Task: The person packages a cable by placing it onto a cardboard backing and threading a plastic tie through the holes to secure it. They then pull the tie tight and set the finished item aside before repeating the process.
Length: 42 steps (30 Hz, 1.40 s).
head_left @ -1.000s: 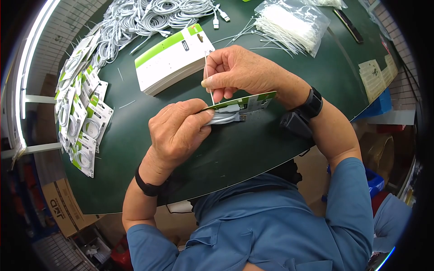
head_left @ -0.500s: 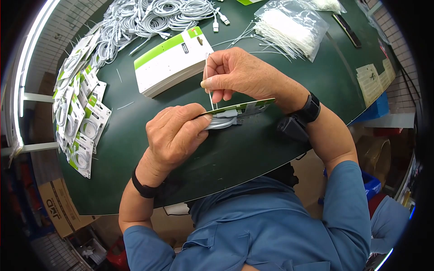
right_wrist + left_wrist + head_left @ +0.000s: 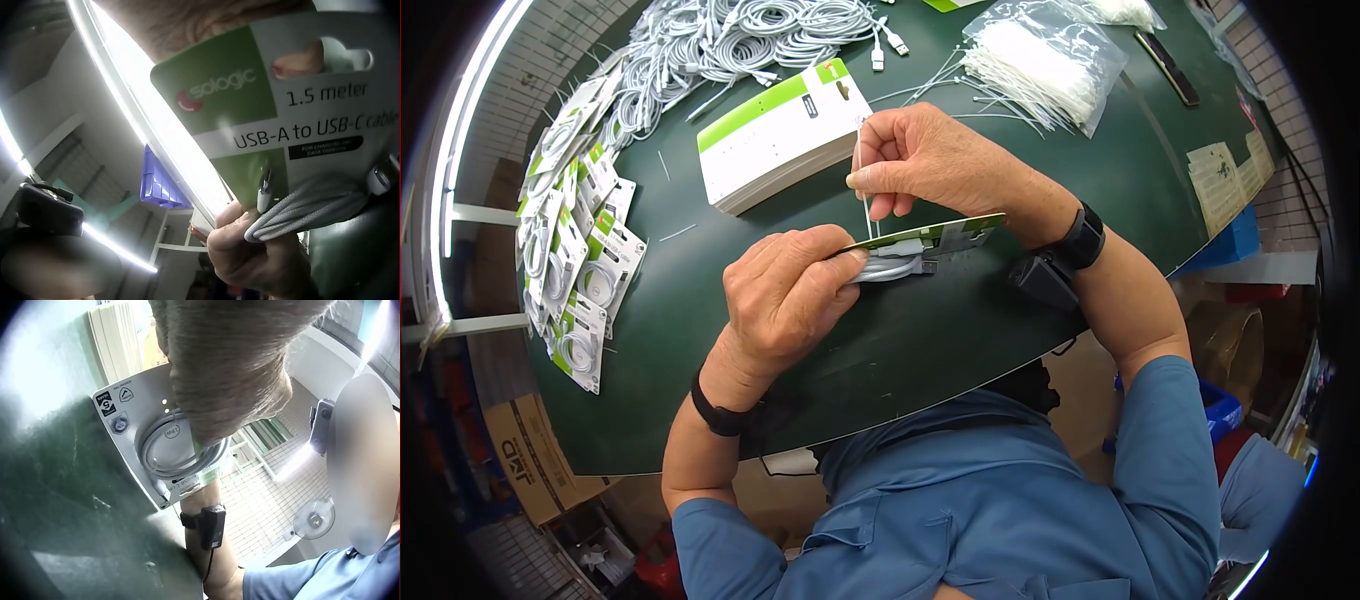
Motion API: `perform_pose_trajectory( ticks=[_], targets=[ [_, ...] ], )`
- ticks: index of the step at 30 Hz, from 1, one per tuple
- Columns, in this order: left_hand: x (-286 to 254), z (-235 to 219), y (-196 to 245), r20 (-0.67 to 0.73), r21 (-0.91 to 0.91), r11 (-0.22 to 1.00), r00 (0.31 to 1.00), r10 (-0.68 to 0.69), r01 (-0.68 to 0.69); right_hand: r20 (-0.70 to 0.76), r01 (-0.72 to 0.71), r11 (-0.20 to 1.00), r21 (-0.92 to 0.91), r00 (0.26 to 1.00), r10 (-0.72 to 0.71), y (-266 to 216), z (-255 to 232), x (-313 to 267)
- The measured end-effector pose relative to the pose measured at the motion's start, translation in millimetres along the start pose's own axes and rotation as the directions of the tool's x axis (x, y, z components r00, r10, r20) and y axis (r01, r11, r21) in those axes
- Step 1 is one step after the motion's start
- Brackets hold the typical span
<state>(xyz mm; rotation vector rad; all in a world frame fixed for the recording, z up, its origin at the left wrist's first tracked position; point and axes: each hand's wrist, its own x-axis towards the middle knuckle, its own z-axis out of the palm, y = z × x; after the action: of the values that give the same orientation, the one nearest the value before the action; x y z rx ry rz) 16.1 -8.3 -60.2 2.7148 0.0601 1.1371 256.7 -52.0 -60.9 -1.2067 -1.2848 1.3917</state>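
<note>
In the head view my left hand grips one end of a green and white card, with a coiled grey cable held against its near face. Behind the card my right hand pinches a thin white tie between thumb and fingers; its lower ends meet the card's back. The left wrist view shows the cable coil on the printed card. Seen from the right wrist, the card covers much of the right hand, and the cable lies across its lower part.
Behind the hands lies a stack of cards. Loose grey cables are heaped at the back, and carded cables overlap at the left. A bag of white ties and a dark phone-like object are at the back right.
The head view has shifted slightly since a second ago. The card has tilted a little and both hands keep their holds; the right hand and tie have barely moved.
</note>
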Motion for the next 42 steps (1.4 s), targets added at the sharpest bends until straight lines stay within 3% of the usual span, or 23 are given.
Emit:
perform_pose_trajectory(
  ticks=[15,18,23,26,31,35,39,42],
  targets=[
    [0,0,0,0.012,-0.002,1.0,1.0,-0.008,0.008,0.065,-0.077,0.993,0.091,0.995,0.072,-4,3,-3],
    [1,1,0,0.01,0.003,1.0,1.0,-0.018,0.018,0.217,-0.077,0.985,0.157,0.975,0.041,-1,0,-1],
    [9,-3,8,0.048,0.014,0.998,0.997,-0.067,0.066,0.262,-0.101,0.984,0.144,0.963,0.061,-4,-1,-2],
    [13,-4,10,0.074,0.043,0.992,0.99,-0.121,0.118,0.21,-0.219,0.943,0.249,0.963,0.168,-10,-4,-4],
    [20,-8,11,0.118,0.103,0.992,0.99,-0.081,0.069,0.232,-0.204,0.962,0.182,0.96,0.16,-8,-5,-3],
    [19,-6,9,0.092,0.052,0.995,0.992,-0.087,0.082,0.249,-0.131,0.991,0.009,0.961,0.125,-5,-5,-2],
    [18,-10,11,0.131,0.033,0.993,0.985,-0.115,0.111,0.241,-0.124,0.986,0.107,0.966,0.096,-8,-5,-4],
    [19,-12,10,0.161,0.018,0.995,0.982,-0.095,0.094,0.242,-0.208,0.943,0.259,0.959,0.146,-7,-8,-2]
  ],
)
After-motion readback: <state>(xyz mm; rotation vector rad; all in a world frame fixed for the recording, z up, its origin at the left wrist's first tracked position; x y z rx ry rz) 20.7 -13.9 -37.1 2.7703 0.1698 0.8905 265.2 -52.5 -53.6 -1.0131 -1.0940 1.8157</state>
